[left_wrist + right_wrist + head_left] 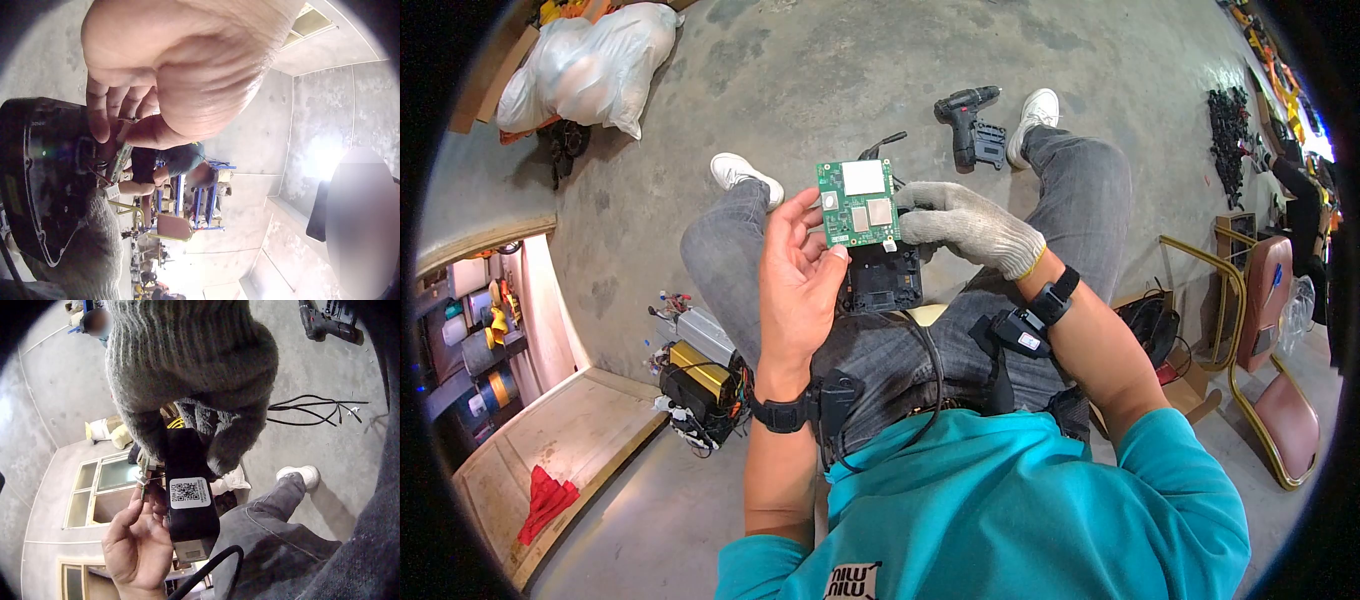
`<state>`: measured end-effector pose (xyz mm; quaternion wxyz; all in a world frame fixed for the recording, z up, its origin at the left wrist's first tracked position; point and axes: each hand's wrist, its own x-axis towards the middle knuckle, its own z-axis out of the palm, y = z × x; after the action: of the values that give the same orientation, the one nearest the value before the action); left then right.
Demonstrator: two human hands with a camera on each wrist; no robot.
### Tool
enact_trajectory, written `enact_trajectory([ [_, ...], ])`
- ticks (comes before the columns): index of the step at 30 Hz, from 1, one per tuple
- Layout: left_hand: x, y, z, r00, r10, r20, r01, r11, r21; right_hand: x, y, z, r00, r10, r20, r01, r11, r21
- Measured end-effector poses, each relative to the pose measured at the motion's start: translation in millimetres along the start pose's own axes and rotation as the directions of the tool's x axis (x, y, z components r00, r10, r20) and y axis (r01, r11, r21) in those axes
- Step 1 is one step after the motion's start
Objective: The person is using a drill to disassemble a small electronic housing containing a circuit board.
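My bare left hand [792, 275] pinches a green circuit board [836, 218] at its left edge, thumb in front and fingers behind. White and silvery square pads cover parts of the board's face. On my right hand [975, 222] is a grey knitted glove, its fingers at the board's right edge. That hand grips a black housing [184, 531] with a white QR label [188, 492]. The housing's hollow inside [885, 280] shows below the board in the head view. Seen edge-on in the left wrist view, the board [120, 161] has a small white connector [111, 191] near it.
A cordless drill [968, 125] lies on the concrete floor between the feet. Electronics with a gold-coloured case [700, 372] sit by the left leg, near a wooden panel [600, 420] bearing a red cloth [546, 505]. A chair [1265, 310] stands at right; a white bag [600, 65] lies far left.
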<state>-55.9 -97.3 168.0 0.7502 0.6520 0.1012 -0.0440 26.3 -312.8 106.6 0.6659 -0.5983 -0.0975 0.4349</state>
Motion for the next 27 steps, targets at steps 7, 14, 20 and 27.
enact_trajectory([
  [7,-0.8,1.5,1.4,1.000,-0.011,-0.012,0.011,1.000,0.005,0.2,1.7,-1.7,1.000,-0.018,0.008,0.019,0.998,-0.052],
  [14,-1.3,-3.4,-1.8,1.000,-0.011,-0.015,0.011,0.999,0.031,-0.1,0.7,-1.3,1.000,-0.024,0.011,0.025,0.998,-0.055],
  [20,-1.9,-0.3,0.3,1.000,-0.008,-0.021,0.009,0.999,0.043,-0.4,1.0,-0.8,1.000,-0.020,0.014,0.020,0.999,-0.026],
  [27,-2.2,-1.5,-2.0,1.000,-0.010,-0.023,0.011,0.999,0.041,1.1,4.5,-2.7,0.999,-0.022,0.029,0.022,1.000,-0.003],
])
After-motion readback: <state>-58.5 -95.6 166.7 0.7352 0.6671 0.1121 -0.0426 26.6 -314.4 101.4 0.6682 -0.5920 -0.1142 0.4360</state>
